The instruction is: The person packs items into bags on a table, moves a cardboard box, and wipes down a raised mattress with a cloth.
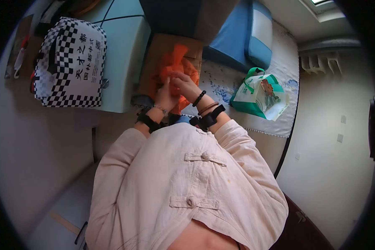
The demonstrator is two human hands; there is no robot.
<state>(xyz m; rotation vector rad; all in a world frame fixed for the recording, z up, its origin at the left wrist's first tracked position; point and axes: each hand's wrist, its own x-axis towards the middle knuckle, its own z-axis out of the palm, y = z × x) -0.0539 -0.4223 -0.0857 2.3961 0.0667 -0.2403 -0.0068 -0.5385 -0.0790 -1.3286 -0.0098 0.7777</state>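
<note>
An orange plastic bag (191, 68) is bunched up in front of me, its gathered top pointing away from my body. My left hand (166, 98) is closed on the bag's near side, with its fingers partly hidden. Right beside it, my right hand (184, 84) curls its fingers around the same bag, and the two hands almost touch. Beneath the bag lies brown cardboard (156, 46), perhaps a box. What the bag contains, if anything, cannot be made out.
A black-and-white checkered bag (77, 68) stands on a pale green cabinet (123, 62) at left. To the right, a green-and-white bag (254, 98) holding items sits on a patterned tablecloth (216, 79). Behind it are blue cushioned pieces (231, 41).
</note>
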